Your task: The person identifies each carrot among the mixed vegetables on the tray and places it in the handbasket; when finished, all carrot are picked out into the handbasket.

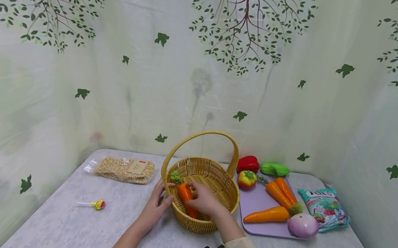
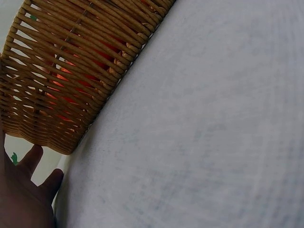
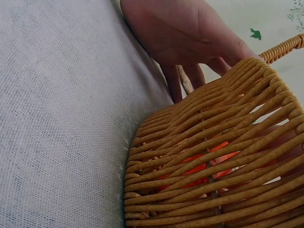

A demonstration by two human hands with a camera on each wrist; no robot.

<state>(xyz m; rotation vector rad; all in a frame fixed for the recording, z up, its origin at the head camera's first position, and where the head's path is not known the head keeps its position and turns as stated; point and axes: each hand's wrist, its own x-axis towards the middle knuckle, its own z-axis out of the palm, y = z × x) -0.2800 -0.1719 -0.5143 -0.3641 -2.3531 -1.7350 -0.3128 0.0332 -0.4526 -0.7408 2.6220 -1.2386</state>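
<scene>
A yellow-brown wicker basket [image 1: 200, 226] with a tall arched handle stands on the table. In it lies an orange carrot [image 1: 186, 198] with a green top, leaning toward the left rim. My right hand [image 1: 204, 200] reaches inside and pinches the carrot between thumb and fingers. My left hand [image 1: 156, 206] rests against the basket's left side near the foot of the handle, its fingers extended. In the left wrist view, splayed fingers [image 2: 31, 159] lie by the outer weave. The right wrist view shows the left hand [image 3: 185, 38] against the wicker, with orange showing through the gaps.
Right of the basket, a lilac tray [image 1: 253, 202] bears several toy vegetables, including carrots [image 1: 266, 215] and an onion [image 1: 303, 225]. A teal candy bag [image 1: 325, 209] lies beyond it. To the left are a clear bag of grain [image 1: 117, 169] and a lollipop [image 1: 99, 204].
</scene>
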